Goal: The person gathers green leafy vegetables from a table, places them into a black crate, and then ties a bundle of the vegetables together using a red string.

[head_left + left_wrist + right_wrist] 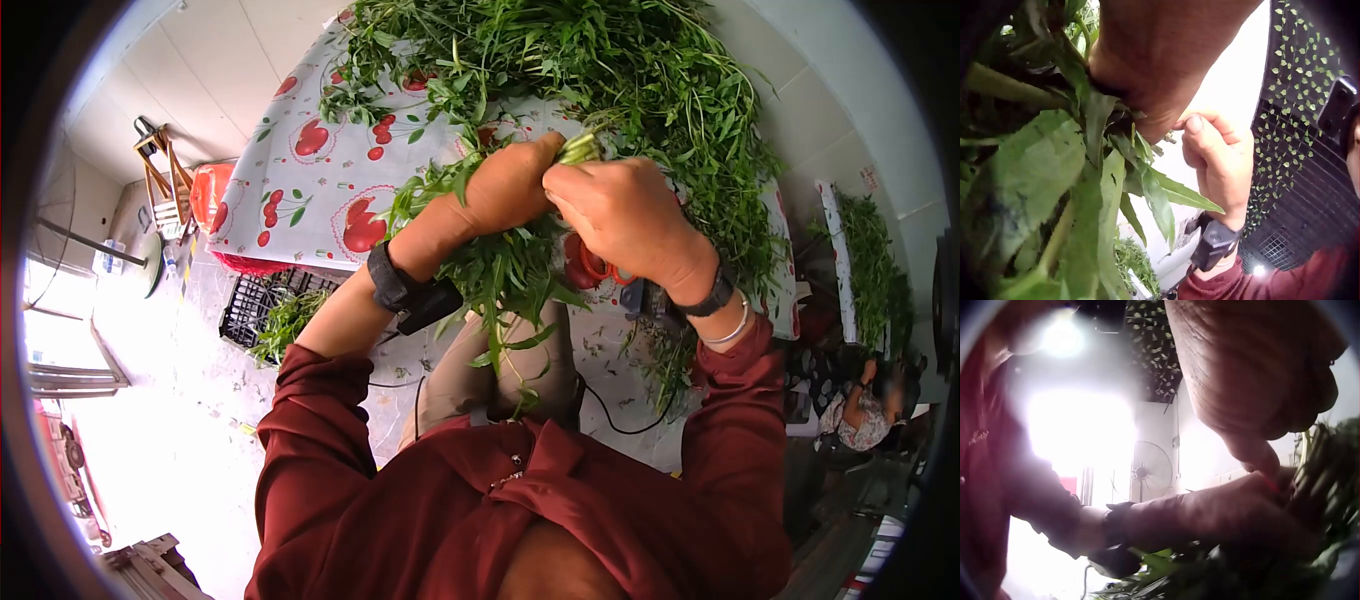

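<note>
Curled round a bunch of leafy green stems (580, 150), the left hand (515, 185) holds it near the cut ends, and its leaves (500, 275) hang below the wrist. Against the bunch is the right hand (630, 215), thumb and fingers pinched together beside the left hand. A bit of red band (1267, 482) shows between the hands in the right wrist view; what the right fingertips pinch is mostly hidden. In the left wrist view, large leaves (1104, 206) cover the near side, with the right hand (1219, 156) behind.
A large heap of greens (640, 60) covers the back and right of the patterned table (335, 185). Red bands (597, 266) lie by the near edge. A black crate (245, 310) with greens stands on the floor at left; a seated person (862, 415) is far right.
</note>
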A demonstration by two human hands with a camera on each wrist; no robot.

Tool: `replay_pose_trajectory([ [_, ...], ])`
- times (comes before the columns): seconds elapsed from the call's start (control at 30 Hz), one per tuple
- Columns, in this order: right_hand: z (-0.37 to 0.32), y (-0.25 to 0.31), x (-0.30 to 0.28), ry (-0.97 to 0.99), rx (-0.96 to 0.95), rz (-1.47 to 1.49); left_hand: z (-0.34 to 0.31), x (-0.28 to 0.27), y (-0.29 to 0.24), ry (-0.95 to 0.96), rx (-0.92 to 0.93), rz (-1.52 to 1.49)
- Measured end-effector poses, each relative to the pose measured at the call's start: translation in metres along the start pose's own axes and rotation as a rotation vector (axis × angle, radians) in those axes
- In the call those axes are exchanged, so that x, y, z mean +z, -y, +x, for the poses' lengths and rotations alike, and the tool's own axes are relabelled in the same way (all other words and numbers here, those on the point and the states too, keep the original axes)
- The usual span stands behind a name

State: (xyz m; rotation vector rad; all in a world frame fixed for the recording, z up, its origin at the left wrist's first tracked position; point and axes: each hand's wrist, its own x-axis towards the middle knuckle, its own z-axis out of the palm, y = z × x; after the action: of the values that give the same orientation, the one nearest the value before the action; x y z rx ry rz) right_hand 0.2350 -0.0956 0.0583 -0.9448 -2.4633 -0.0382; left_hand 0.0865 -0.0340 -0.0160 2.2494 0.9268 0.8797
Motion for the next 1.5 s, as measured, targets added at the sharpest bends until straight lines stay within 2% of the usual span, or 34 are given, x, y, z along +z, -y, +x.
replay_pose_trajectory([
  [0.07,0.011,-0.006,-0.008,0.055,-0.136,-0.156,0.002,0.014,0.013,0.008,0.199,-0.145],
  [0.1,0.014,-0.014,-0.01,0.085,-0.122,-0.124,0.001,0.008,0.008,0.164,0.124,-0.089],
  [0.2,0.026,-0.033,-0.014,0.133,-0.137,-0.035,0.003,0.009,0.006,0.104,0.114,-0.027],
  [0.37,0.03,-0.044,-0.008,0.179,-0.04,0.055,0.002,0.002,-0.002,0.139,0.076,-0.043],
  [0.43,0.03,-0.046,-0.007,0.148,0.022,0.143,-0.001,-0.011,-0.016,0.223,-0.047,0.033],
  [0.47,0.03,-0.045,-0.007,0.148,0.022,0.143,-0.003,-0.012,-0.016,0.223,-0.047,0.034],
  [0.53,0.029,-0.044,-0.009,0.127,0.053,0.162,-0.006,-0.015,-0.019,0.099,0.006,-0.092],
  [0.67,0.028,-0.045,-0.008,0.097,0.062,0.183,-0.011,-0.027,-0.023,0.136,-0.074,-0.204],
  [0.73,0.028,-0.044,-0.007,0.088,0.077,0.222,-0.011,-0.022,-0.015,0.071,0.045,-0.296],
  [0.97,0.033,-0.04,-0.003,0.027,0.064,0.221,-0.016,-0.017,-0.009,0.046,0.04,-0.294],
  [1.03,0.036,-0.041,-0.001,-0.009,0.122,0.332,-0.018,-0.018,-0.011,0.027,-0.085,-0.308],
  [1.17,0.046,-0.062,0.007,-0.018,0.133,0.426,-0.019,-0.014,-0.004,-0.03,-0.028,-0.416],
  [1.23,0.054,-0.076,0.012,0.022,0.042,0.663,-0.02,-0.021,-0.004,-0.001,-0.128,-0.416],
  [1.27,0.053,-0.084,0.008,0.016,0.041,0.663,-0.021,-0.023,-0.005,0.002,-0.126,-0.411],
  [1.33,0.054,-0.088,-0.007,0.329,0.364,0.989,-0.024,-0.027,-0.01,-0.04,-0.089,-0.488],
  [1.4,0.053,-0.088,-0.003,0.288,0.371,0.998,-0.027,-0.031,-0.012,-0.008,-0.113,-0.445],
  [1.5,0.051,-0.095,0.012,0.355,0.415,1.194,-0.026,-0.031,-0.007,0.014,-0.062,-0.448],
])
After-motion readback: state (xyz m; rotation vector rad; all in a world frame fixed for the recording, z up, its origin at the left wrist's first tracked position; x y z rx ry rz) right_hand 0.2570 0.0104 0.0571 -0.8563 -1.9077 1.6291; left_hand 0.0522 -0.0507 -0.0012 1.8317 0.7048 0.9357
